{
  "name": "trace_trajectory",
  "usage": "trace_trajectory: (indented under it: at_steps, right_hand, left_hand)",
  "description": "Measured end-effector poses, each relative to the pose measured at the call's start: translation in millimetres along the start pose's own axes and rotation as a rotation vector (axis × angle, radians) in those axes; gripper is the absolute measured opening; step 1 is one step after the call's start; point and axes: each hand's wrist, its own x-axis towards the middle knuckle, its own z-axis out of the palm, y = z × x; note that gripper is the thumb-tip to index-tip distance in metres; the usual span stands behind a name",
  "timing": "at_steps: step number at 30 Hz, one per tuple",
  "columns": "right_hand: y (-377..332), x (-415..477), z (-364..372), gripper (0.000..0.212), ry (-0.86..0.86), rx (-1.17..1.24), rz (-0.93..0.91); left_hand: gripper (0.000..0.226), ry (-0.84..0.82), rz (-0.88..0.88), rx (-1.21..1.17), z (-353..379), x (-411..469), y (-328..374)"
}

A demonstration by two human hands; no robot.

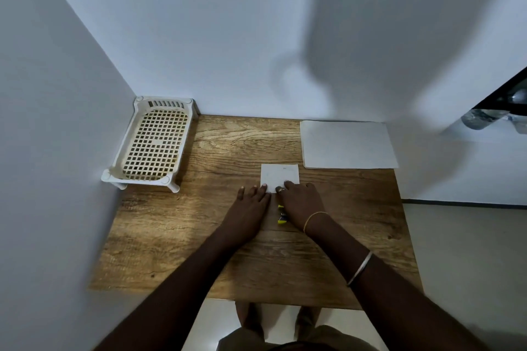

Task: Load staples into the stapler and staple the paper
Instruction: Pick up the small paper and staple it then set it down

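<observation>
Both hands press flat on the small paper (279,178): left hand (251,202) and right hand (302,202), with a yellow stapler (282,215) between them.

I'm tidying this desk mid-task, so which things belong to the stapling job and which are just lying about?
In use: small paper under both hands, left hand, right hand; yellow stapler between them; probably the paper stack.
Lying about: white basket, bottles.

Basket (154,145) left of paper stack (348,144)

Dim, soft light; broad shadows on the wall (370,37); edges bend, perhaps slightly blurred.
</observation>
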Motion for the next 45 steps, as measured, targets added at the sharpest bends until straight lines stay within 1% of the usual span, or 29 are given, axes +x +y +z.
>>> trace_trajectory:
  at_steps: [4,11,18,20,21,22,24,26,28,30,31,34,36,39,42,44,45]
  right_hand:
    - [-1,-6,5,0.044,0.009,0.011,-0.010]
    - [-5,-17,7,0.036,0.041,0.005,-0.006]
    - [-5,-25,-1,0.045,0.025,0.033,-0.022]
    - [1,-25,-5,0.051,0.059,0.089,-0.004]
    - [5,-26,-6,0.053,0.109,0.165,0.034]
    - [8,-26,-7,0.052,0.162,0.296,0.107]
    - [15,-25,-9,0.046,0.217,0.572,0.302]
    - [20,-19,-11,0.028,0.212,0.745,0.492]
    - [22,-13,-11,0.013,0.158,0.908,0.619]
    - [21,-9,-10,0.009,0.102,1.022,0.662]
    - [20,-8,-9,0.008,0.078,1.053,0.679]
    - [16,-5,-5,0.007,0.063,1.070,0.733]
    - [16,-2,-5,0.008,0.068,1.082,0.792]
    - [15,2,-8,0.009,0.044,1.097,0.851]
    - [15,4,-12,0.016,0.034,1.137,0.874]
    - [16,7,-12,0.013,0.019,1.161,0.876]
    - [17,8,-12,0.016,0.013,1.182,0.876]
  left_hand:
    - [0.074,-0.002,0.006,-0.003,6,-9,2]
    - [0.079,-0.045,0.003,-0.050,11,-19,3]
    - [0.086,-0.101,-0.011,-0.077,-3,-24,7]
    - [0.085,-0.083,-0.018,-0.142,-7,-23,6]
    - [0.082,-0.046,-0.030,-0.203,-9,-23,5]
    - [0.077,0.006,-0.045,-0.274,-12,-23,4]
    - [0.069,0.145,-0.114,-0.430,-17,-21,3]
    - [0.059,0.293,-0.269,-0.596,-22,-18,6]
    - [0.042,0.359,-0.441,-0.746,-26,-13,8]
    - [0.031,0.338,-0.567,-0.858,-27,-6,9]
    - [0.031,0.315,-0.613,-0.900,-26,-3,10]
    - [0.042,0.248,-0.721,-1.004,-27,4,10]
    - [0.042,0.230,-0.773,-1.059,-27,8,8]
    - [0.036,0.202,-0.807,-1.109,-27,11,6]
    - [0.029,0.171,-0.817,-1.165,-29,12,6]
    - [0.029,0.146,-0.832,-1.217,-30,13,5]
    - [0.030,0.138,-0.843,-1.233,-30,14,6]
